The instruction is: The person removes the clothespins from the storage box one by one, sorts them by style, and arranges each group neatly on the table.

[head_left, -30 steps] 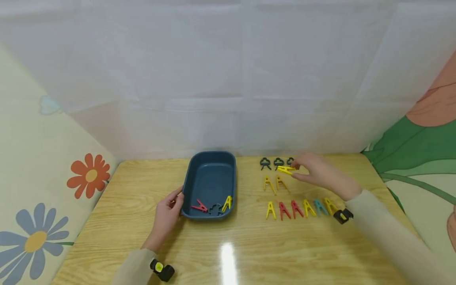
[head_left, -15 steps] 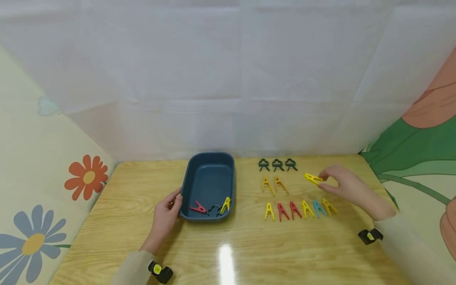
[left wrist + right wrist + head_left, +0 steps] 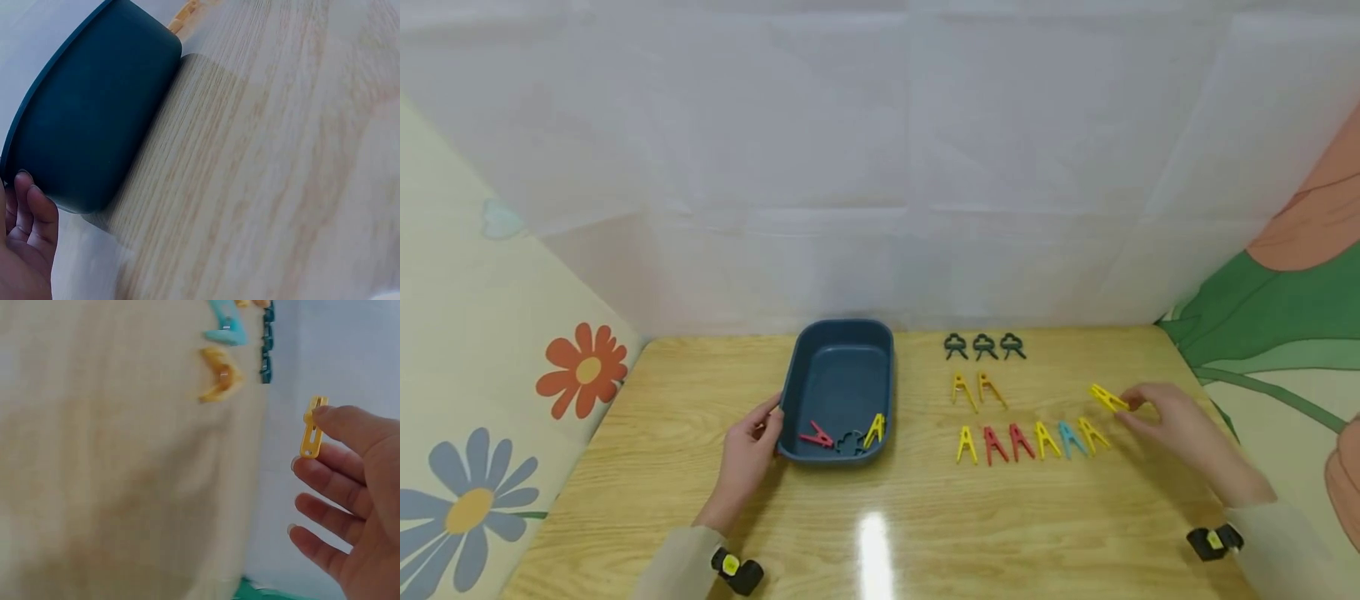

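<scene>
My right hand [image 3: 1180, 429] pinches a yellow clothespin [image 3: 1108, 397] between thumb and fingertips, above the right part of the table. The right wrist view shows this yellow clothespin [image 3: 314, 428] under the thumb, the other fingers loosely bent. At the left, my left hand [image 3: 750, 446] grips the near-left edge of a dark blue plastic basin [image 3: 891, 367]. A red clothespin [image 3: 817, 435], a dark clip [image 3: 850, 443] and a yellow clothespin [image 3: 875, 431] lie at its near end. In the left wrist view, the fingers [image 3: 42, 215] are against the wall of the basin [image 3: 94, 106].
Right of the basin, three dark clips [image 3: 983, 346] form a back row. Two yellow clothespins [image 3: 962, 390] lie in the middle row. The front row has several clothespins, among them red ones [image 3: 1019, 442] and a blue one [image 3: 1070, 438]. A white sheet [image 3: 880, 167] hangs behind the table [image 3: 970, 533].
My right hand has moved right and toward the near side with the yellow clothespin, away from the dark clips. My left hand has stayed at the basin.
</scene>
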Available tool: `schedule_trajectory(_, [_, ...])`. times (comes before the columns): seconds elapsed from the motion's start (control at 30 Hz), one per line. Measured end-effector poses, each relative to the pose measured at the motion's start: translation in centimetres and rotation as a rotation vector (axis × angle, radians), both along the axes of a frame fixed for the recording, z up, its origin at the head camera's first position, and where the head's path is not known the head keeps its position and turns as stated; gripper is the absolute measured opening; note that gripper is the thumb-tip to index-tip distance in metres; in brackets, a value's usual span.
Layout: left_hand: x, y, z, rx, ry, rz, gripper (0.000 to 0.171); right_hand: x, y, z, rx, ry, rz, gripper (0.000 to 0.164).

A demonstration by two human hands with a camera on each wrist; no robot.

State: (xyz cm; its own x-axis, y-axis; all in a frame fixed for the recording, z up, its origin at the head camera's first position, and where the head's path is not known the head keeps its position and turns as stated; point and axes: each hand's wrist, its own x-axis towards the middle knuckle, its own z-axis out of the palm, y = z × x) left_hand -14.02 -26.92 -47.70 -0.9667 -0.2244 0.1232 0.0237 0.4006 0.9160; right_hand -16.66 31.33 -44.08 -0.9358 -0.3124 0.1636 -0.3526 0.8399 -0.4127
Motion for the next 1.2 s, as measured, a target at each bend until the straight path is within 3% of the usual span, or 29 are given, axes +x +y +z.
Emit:
schedule_trajectory(0.3, [-0.2, -0.1, -0.1, 0.007, 0.002, 0.002, 0.035, 1.9, 0.8, -2.4, -0.030, -0.099, -0.119, 0.025])
schedule_trajectory(0.6, [0.0, 0.1, 0.4, 0.022, -0.045, 0.007, 0.037, 3.0, 0.9, -3.3, -0.038, -0.141, -0.148, 0.025])
schedule_trajectory(0.73, [-0.2, -0.2, -0.3, 0.015, -0.028, 0.004, 0.037, 3.1, 0.7, -3.5, -0.034, -0.142, -0.157, 0.027])
schedule_trajectory(1.2, [-0.2, -0.2, -0.3, 0.016, -0.019, -0.002, 0.037, 2.5, -0.3, -3.9, 0.000, -0.124, -0.193, 0.025])
